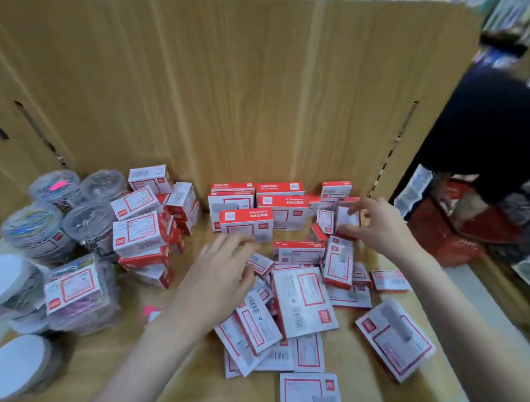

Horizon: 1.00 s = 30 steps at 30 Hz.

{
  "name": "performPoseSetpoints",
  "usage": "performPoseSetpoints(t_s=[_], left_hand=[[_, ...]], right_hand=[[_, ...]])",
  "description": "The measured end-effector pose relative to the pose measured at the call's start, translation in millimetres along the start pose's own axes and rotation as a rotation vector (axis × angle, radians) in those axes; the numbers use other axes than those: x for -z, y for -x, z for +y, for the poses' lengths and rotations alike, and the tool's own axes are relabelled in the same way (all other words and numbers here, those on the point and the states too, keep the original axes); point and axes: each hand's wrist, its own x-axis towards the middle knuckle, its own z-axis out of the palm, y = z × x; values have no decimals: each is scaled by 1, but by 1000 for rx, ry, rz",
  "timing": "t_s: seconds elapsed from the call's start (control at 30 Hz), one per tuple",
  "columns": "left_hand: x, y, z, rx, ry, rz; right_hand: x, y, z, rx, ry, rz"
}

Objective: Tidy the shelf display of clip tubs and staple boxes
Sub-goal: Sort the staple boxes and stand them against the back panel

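Right hand pinching small staple box by edges; left hand loose, empty. Boxes probably light, stiff, easy grab.

Bright even indoor light, soft shadows, motion blur throughout, wide-angle edge distortion

Back: cardboard wall behind all stock.
Left: clip tubs, clustered.
Centre-left: stacked staple boxes, just right of the tubs.
Centre-back: box rows against the wall.
Front-right: loose boxes lying on the shelf surface, some overlapping.
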Motion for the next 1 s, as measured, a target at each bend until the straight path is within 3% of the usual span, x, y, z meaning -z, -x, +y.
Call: performPoseSetpoints(t_s=[0.2,0.3,0.4,0.47,0.7,0.9,1.0], left_hand=[[1,-3,1,18,51,35],[2,10,-5,112,81,99],[-3,27,-16,169,2,25],[-6,34,-22,198,-9,-41],[0,36,-19,327,27,-54],[3,53,-21,267,71,107],[11,69,-15,261,91,169]], right_hand=[[-3,-4,-1,-34,-45,42],[18,3,-18,-1,-310,70],[29,16,-47,33,-759,-133],[23,22,-63,53,-884,-250],[-6,34,-82,195,-799,-389],[-9,38,-102,270,-793,-437],[-17,42,-121,408,-662,-391]])
